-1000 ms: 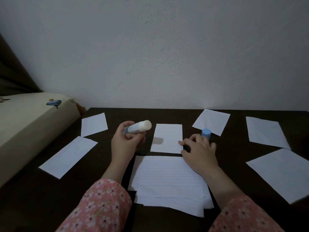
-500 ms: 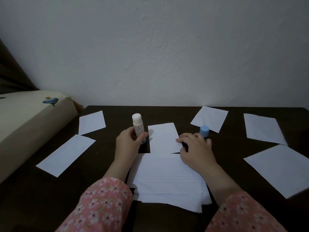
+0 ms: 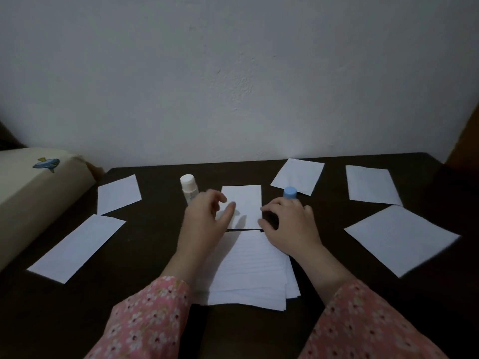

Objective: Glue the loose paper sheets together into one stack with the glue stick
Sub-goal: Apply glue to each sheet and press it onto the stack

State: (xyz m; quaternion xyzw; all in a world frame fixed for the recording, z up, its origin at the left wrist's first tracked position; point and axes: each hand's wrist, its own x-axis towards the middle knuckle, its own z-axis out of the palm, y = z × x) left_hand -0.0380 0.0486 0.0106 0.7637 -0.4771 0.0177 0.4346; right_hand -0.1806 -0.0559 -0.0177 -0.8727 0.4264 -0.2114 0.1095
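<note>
At my far left a cream cushion (image 3: 39, 187) with a small blue fish print leans against the dark table (image 3: 145, 255). Next to it lie two loose sheets: a long sheet (image 3: 76, 248) near me and a smaller sheet (image 3: 118, 194) behind it, both flat and apart from each other. The glue stick (image 3: 189, 188) stands upright with its white end up, just behind my left hand (image 3: 204, 218), which has no hold on it; whether my knuckles touch it I cannot tell. My left fingers are loosely spread, holding nothing, with the thumb reaching over the left edge of the small sheet (image 3: 242, 206) lying flat at the centre. Just this side of that sheet sits the stack (image 3: 251, 275) of lined paper, its layers slightly fanned at the near edge, and both my forearms in pink flowered sleeves (image 3: 145, 320) pass over or beside it. My right hand (image 3: 287, 224) rests at the small sheet's right edge with curled fingertips pressing down there; nothing is clasped inside it. The blue cap (image 3: 290, 193) stands just behind my right knuckles. Further right, a tilted sheet (image 3: 298, 176) lies near the wall (image 3: 233, 73), then a back sheet (image 3: 372, 185), and nearest me a large sheet (image 3: 401, 239) angled on the table.
</note>
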